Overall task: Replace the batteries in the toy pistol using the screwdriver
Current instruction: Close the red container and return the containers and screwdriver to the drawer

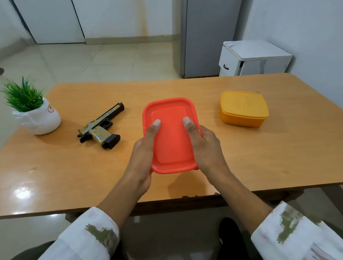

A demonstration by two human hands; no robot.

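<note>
Both hands — left hand [145, 148], right hand [203, 145] — grip the lidded red container [172, 138], thumbs pressed on top. Toy pistol [101, 126] — tan-camouflaged body, black slide and magazine base — lies flat on the table [271, 152], left of the container.

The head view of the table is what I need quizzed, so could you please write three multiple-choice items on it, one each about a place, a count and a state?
1. Where does the toy pistol lie?
A. between the potted plant and the red container
B. on the yellow container
C. on the floor

2. How many lidded plastic containers are on the table?
A. one
B. two
C. four

3. What state is the red container in?
A. open and empty
B. lid on, held by both hands
C. tipped on its side

Answers: 1 A, the pistol rests on the table right of the plant and left of the red container. 2 B, one red and one yellow. 3 B, the left hand and right hand grip its sides, thumbs on the lid.
</note>
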